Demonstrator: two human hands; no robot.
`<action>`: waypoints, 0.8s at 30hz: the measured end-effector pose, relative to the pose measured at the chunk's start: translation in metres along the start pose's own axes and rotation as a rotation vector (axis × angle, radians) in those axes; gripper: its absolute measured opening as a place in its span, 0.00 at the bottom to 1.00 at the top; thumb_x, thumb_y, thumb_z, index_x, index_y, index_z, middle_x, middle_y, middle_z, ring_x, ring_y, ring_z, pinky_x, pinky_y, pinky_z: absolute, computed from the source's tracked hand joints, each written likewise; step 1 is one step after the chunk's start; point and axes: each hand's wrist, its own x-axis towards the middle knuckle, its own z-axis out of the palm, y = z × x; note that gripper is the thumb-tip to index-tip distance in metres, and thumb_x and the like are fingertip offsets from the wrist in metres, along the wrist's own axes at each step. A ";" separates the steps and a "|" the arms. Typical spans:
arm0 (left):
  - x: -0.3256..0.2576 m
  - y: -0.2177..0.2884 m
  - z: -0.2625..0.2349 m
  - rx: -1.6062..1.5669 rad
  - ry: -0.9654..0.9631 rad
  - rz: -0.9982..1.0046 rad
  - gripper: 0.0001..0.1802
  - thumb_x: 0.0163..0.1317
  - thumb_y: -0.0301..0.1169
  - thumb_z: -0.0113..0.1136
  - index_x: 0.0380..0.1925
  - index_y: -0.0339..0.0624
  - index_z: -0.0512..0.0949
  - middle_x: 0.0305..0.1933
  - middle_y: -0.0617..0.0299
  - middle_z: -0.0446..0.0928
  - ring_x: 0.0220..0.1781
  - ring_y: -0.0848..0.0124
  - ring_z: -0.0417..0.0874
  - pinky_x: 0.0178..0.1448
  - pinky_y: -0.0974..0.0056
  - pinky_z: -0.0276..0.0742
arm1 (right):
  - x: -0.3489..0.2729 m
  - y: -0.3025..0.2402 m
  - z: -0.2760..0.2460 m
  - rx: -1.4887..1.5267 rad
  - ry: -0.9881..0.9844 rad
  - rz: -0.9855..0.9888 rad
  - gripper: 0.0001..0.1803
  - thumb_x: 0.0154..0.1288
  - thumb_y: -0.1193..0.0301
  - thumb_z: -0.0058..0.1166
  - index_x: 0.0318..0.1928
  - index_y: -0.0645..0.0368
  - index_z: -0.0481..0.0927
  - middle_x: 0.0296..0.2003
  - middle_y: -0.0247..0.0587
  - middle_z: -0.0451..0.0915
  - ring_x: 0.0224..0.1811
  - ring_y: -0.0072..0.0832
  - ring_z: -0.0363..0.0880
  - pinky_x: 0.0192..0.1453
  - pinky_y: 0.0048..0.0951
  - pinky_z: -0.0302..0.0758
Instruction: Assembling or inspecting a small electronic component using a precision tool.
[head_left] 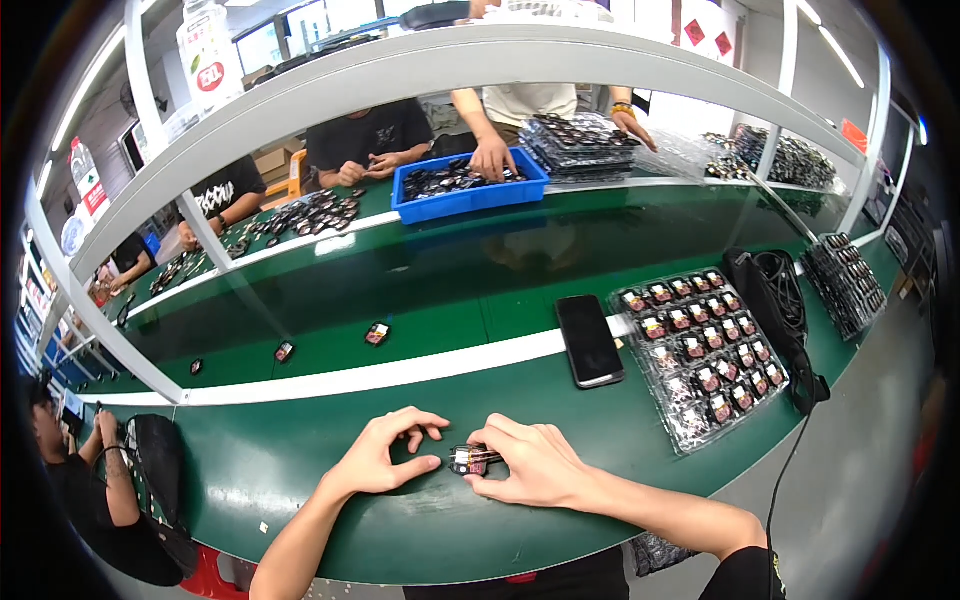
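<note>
My right hand [532, 463] is closed on a small black electronic module [468, 460] with a pinkish label, low over the green table. Thin pale metallic lines cross the module from my right fingers; whether they are tweezer tips or wires I cannot tell. Just left of it, my left hand [388, 450] is open, thumb and fingers apart with nothing between them. The thumb tip points at the module, a small gap away. To the right lies a clear plastic tray [668, 400] with rows of similar modules, some of its pockets at the near left without dark modules.
A black phone [589, 342] lies left of the tray; a black bag with cables [775, 300] lies right of it. Single modules [377, 333] sit on the green belt beyond the white strip. Across it, a co-worker's hand reaches into a blue bin [475, 208] beside stacked trays [575, 150].
</note>
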 end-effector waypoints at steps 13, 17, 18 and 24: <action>0.071 -0.073 -0.058 0.815 0.546 -0.041 0.32 0.72 0.40 0.75 0.71 0.41 0.78 0.70 0.50 0.80 0.72 0.49 0.80 0.74 0.46 0.76 | -0.061 0.011 -0.141 -0.419 0.426 0.198 0.22 0.55 0.63 0.83 0.46 0.58 0.90 0.33 0.37 0.82 0.33 0.31 0.86 0.36 0.35 0.81; 0.086 -0.074 -0.060 0.757 0.511 -0.116 0.24 0.74 0.36 0.74 0.65 0.41 0.81 0.59 0.52 0.85 0.66 0.49 0.84 0.67 0.47 0.81 | -0.074 0.037 -0.175 -0.559 0.484 0.455 0.23 0.57 0.57 0.81 0.45 0.60 0.90 0.38 0.42 0.86 0.38 0.40 0.88 0.44 0.42 0.84; 0.093 -0.073 -0.060 0.728 0.526 -0.104 0.22 0.74 0.35 0.73 0.64 0.41 0.81 0.56 0.52 0.85 0.64 0.49 0.85 0.65 0.47 0.83 | -0.082 0.049 -0.180 -0.614 0.497 0.447 0.24 0.57 0.55 0.81 0.45 0.60 0.91 0.39 0.43 0.87 0.40 0.42 0.89 0.46 0.44 0.85; 0.081 -0.065 -0.043 0.717 0.471 0.104 0.21 0.74 0.24 0.69 0.65 0.36 0.80 0.59 0.46 0.83 0.63 0.45 0.84 0.67 0.46 0.82 | -0.077 0.069 -0.178 -0.692 0.450 0.484 0.28 0.58 0.47 0.82 0.40 0.63 0.94 0.36 0.47 0.88 0.42 0.46 0.90 0.49 0.48 0.86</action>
